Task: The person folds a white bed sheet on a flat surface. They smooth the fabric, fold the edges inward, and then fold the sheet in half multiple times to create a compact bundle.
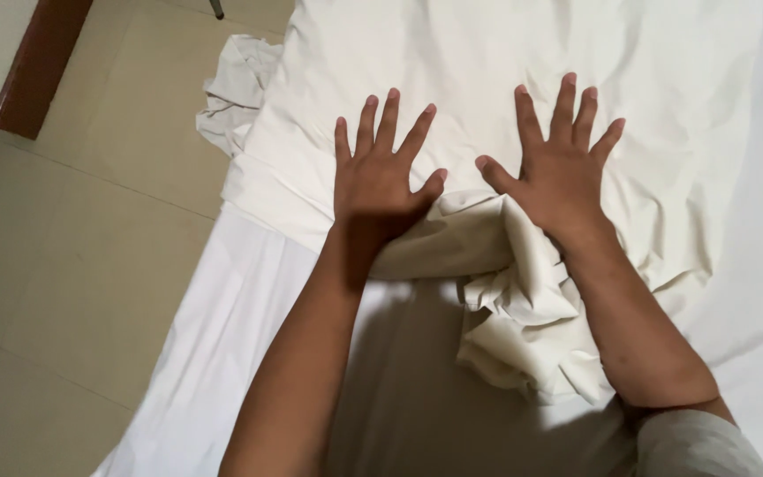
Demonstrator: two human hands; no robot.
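- Your left hand (380, 172) lay flat on the cream sheet (487, 97), palm down, all five fingers spread wide and gripping nothing
- Your right hand (558, 163) lay the same way just beside it, palm down, fingers fanned out, thumb pointing in toward the left thumb, holding nothing
- Both hands pressed on the smoother, far part of the cream sheet, which covered the upper middle of the view
- Between and below your wrists the same cream cloth was gathered into a crumpled bunch (514, 309), which ran down along the inside of your right forearm
- The heel of your left hand rested at the edge of that bunch, and your right wrist lay across its top
- The cream sheet lay on a white bed cover (249, 300), which showed bare to the lower left and along the right side
- One rumpled corner of cloth (236, 88) hung over the bed's left edge, above the beige tiled floor (64, 265)
- A dark red-brown wooden frame (41, 62) stood at the upper left, by the floor
- A grey sleeve (699, 446) covered your right upper arm at the bottom right
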